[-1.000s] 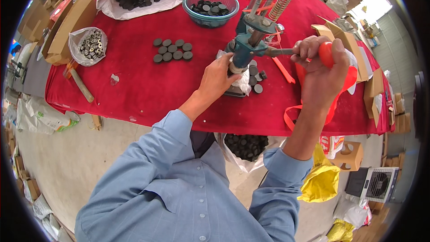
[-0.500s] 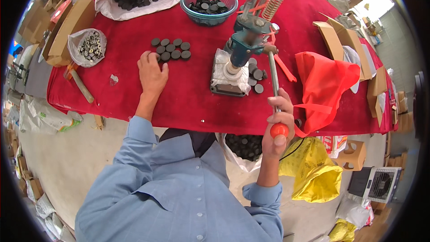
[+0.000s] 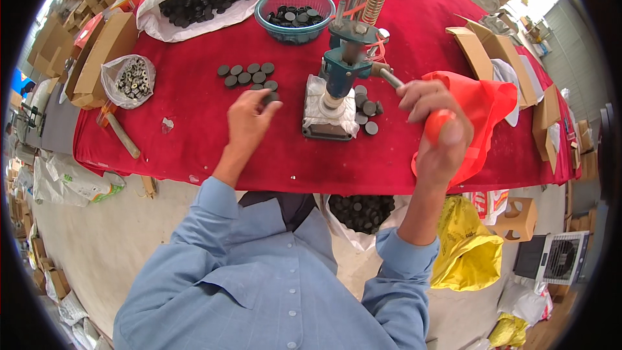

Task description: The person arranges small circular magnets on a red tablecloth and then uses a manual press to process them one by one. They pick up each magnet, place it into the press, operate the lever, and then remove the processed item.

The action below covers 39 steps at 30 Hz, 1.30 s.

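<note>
My left hand (image 3: 248, 122) has its thumb and fingers closed around a black round cap (image 3: 271, 98), at the near right side of a small group of such caps (image 3: 244, 78) lying on the red cloth. My right hand (image 3: 442, 131) grips the red ball knob (image 3: 438, 126) of a lever (image 3: 391, 78). That lever comes off the side of a green hand press (image 3: 341, 70). Below the press's ram is a base wrapped in white plastic (image 3: 316, 115). Several dark caps (image 3: 369, 108) lie just right of the base.
A blue-green basket (image 3: 262, 25) and a white sack (image 3: 151, 19) hold more black caps. At the left are a bag of small metal parts (image 3: 134, 82) and a hammer (image 3: 123, 135). A red fabric bag (image 3: 495, 100) lies beside my right hand. An open sack (image 3: 361, 214) stands below the table edge.
My left hand has shifted right from the left end of the cap group toward the press. My right hand has swung the lever's knob up and to the right.
</note>
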{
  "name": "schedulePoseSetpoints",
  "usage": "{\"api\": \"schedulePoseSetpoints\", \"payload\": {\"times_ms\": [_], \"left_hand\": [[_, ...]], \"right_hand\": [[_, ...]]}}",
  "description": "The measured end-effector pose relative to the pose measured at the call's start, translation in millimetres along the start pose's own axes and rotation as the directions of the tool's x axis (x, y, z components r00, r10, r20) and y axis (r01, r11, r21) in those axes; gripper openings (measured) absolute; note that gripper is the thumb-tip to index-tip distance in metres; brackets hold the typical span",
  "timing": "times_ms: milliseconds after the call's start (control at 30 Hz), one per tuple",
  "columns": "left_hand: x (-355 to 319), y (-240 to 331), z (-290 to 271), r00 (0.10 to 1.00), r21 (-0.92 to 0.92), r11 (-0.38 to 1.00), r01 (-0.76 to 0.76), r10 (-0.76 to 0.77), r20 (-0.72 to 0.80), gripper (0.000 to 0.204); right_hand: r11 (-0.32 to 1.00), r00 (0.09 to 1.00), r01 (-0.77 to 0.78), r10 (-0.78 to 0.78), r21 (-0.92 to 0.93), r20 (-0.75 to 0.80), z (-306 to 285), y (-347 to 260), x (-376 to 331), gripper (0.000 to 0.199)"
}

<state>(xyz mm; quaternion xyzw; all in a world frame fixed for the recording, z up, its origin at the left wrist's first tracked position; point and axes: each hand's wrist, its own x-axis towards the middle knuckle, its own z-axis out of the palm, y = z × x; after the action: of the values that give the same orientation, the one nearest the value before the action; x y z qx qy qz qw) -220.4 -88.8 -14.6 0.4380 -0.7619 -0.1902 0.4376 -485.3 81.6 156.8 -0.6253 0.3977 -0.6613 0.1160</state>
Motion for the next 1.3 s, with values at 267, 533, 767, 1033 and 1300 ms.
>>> {"api": "schedulePoseSetpoints", "payload": {"times_ms": [267,533,767,1033,1300], "left_hand": [[-3,59,63,0.997,-0.188,0.982,-0.027,0.041,0.071,0.053],[9,76,71,0.976,-0.217,0.976,-0.035,0.08,0.202,0.073],[6,69,63,0.981,-0.343,0.938,0.06,0.009,0.195,0.057],[27,-23,21,0.985,0.267,0.948,-0.171,0.161,0.057,0.032],[14,-30,17,0.987,0.225,0.961,-0.161,0.157,0.033,0.03]], "right_hand": [[0.988,0.992,-0.123,0.124,0.089,-0.016,0,-3,34,0.058],[0.98,0.99,-0.133,0.137,0.146,-0.016,-3,2,34,0.058],[0.996,0.998,-0.057,0.057,0.065,0.005,1,4,14,0.058],[0.999,0.986,0.001,-0.008,-0.043,-0.167,26,28,-97,0.064],[0.993,0.999,-0.048,0.049,-0.112,0.0,5,7,-69,0.066]]}}
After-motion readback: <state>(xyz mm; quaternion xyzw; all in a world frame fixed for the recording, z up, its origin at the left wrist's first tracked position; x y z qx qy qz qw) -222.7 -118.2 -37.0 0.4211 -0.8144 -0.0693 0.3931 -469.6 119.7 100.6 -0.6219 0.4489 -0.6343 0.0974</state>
